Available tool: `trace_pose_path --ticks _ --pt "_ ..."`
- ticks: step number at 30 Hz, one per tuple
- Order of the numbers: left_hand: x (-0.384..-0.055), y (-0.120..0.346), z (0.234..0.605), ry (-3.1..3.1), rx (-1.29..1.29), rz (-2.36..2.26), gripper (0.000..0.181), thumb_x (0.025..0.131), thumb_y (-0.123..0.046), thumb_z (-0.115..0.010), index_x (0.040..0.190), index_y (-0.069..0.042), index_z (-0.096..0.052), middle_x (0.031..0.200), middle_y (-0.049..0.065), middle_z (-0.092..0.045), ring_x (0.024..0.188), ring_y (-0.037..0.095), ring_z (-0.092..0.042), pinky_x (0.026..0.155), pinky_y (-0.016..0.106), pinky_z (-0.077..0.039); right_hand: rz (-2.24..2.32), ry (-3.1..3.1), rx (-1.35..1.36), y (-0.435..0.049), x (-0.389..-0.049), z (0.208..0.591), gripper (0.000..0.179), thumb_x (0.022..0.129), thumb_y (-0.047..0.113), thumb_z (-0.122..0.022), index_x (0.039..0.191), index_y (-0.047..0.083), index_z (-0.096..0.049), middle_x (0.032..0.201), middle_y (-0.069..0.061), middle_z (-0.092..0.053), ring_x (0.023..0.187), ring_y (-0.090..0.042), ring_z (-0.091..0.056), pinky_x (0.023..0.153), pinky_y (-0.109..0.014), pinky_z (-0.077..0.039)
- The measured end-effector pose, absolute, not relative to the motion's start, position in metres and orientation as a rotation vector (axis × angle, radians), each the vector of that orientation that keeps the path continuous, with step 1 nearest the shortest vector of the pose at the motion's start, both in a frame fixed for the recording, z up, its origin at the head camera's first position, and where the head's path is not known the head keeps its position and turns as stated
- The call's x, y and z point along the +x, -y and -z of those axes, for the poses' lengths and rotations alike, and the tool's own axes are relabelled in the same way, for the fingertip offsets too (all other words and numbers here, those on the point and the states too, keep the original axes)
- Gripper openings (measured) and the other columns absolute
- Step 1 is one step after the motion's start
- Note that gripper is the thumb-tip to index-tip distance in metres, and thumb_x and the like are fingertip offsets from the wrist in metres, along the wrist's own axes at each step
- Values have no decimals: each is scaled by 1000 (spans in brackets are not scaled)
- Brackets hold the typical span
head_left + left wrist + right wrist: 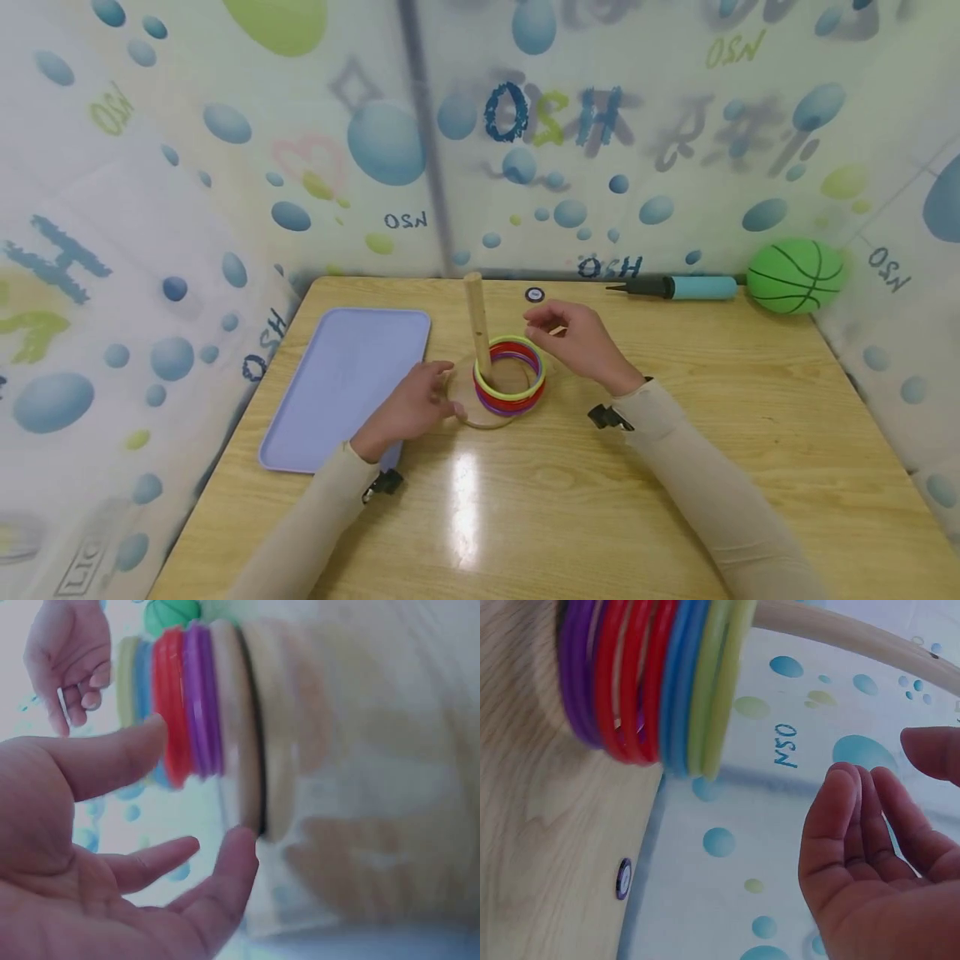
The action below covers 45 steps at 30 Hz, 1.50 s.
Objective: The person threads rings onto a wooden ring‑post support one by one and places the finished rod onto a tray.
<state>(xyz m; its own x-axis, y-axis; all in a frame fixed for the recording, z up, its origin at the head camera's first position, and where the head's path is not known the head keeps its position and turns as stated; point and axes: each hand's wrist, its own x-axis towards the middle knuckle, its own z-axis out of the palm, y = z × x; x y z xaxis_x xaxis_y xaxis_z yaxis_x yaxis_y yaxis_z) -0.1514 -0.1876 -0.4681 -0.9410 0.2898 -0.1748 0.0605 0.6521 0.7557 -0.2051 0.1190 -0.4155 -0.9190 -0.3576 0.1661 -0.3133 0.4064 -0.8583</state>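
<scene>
A stack of coloured rings (510, 402), purple at the bottom, then red, blue and yellow-green on top, encircles an upright wooden post (476, 317). The post rises from a round wooden base (461, 392). At the base's left side is my left hand (411, 403), thumb and fingers spread around its edge; whether a fingertip touches the base I cannot tell. My right hand (576, 340) hovers right of the stack with its fingers bent loosely and nothing between them. In the right wrist view it is apart from the rings (682, 697).
A lilac tray (337, 392) lies on the left of the wooden table (570, 517). Along the back edge are a small round dark disc (535, 294), a blue and black hand pump (690, 287) and a green ball (795, 277). Patterned walls (480, 192) enclose the table.
</scene>
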Motion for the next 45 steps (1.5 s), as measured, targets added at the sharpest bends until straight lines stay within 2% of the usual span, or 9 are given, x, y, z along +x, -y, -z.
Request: trace_pose_path --ticks 5,13,16,20,27,33,37,45 --pt "-146 211 456 -2526 278 -1261 69 101 -25 -74 160 -9 -42 162 20 -41 142 41 -51 108 55 -52 1626 -2514 -661 -106 -203 410 28 103 27 -71 126 11 -73 115 -5 -75 105 -21 -70 87 -40 -61" --pt "-136 267 448 -2593 442 -1207 61 104 -28 -70 156 -6 -47 156 18 -54 132 37 -61 106 56 -53 1649 -2411 -728 -82 -197 407 40 103 26 -71 140 12 -65 129 -9 -71 116 -24 -69 94 -45 -61" --pt "-133 292 448 -2651 409 -1163 60 105 -30 -69 156 -6 -48 154 19 -55 132 38 -61 105 57 -53 1666 -2375 -727 -77 -193 404 44 102 24 -71 144 13 -60 132 -7 -69 120 -24 -68 98 -46 -61" --pt "-130 324 443 -2723 295 -1160 63 105 -28 -69 158 -5 -45 157 23 -50 137 42 -56 109 61 -49 1678 -2374 -748 -73 -189 400 46 103 24 -70 147 14 -58 133 -6 -69 121 -25 -67 99 -47 -60" --pt "-132 375 440 -2710 149 -1173 74 101 -29 -74 163 -7 -39 166 27 -38 146 47 -42 117 66 -38 1700 -2388 -766 -71 -189 400 38 104 21 -69 141 14 -62 130 -6 -71 119 -24 -69 97 -46 -61" --pt "-139 405 448 -2692 -15 -1103 77 104 -38 -69 166 -9 -33 165 29 -37 148 52 -39 114 66 -42 1756 -2303 -817 -66 -192 404 29 104 15 -69 133 12 -67 126 -7 -73 116 -25 -70 94 -42 -62" --pt "-144 414 453 -2676 -82 -1061 79 104 -41 -67 166 -7 -31 160 34 -38 145 54 -41 111 67 -44 1763 -2294 -809 -64 -193 407 26 103 14 -69 129 13 -69 122 -6 -74 113 -24 -70 91 -40 -63" --pt "-146 426 460 -2603 -29 -992 70 106 -31 -66 162 -1 -37 163 32 -38 144 56 -42 111 66 -45 1743 -2315 -816 -64 -193 406 22 104 12 -68 126 11 -70 118 -6 -74 112 -24 -70 89 -39 -63"
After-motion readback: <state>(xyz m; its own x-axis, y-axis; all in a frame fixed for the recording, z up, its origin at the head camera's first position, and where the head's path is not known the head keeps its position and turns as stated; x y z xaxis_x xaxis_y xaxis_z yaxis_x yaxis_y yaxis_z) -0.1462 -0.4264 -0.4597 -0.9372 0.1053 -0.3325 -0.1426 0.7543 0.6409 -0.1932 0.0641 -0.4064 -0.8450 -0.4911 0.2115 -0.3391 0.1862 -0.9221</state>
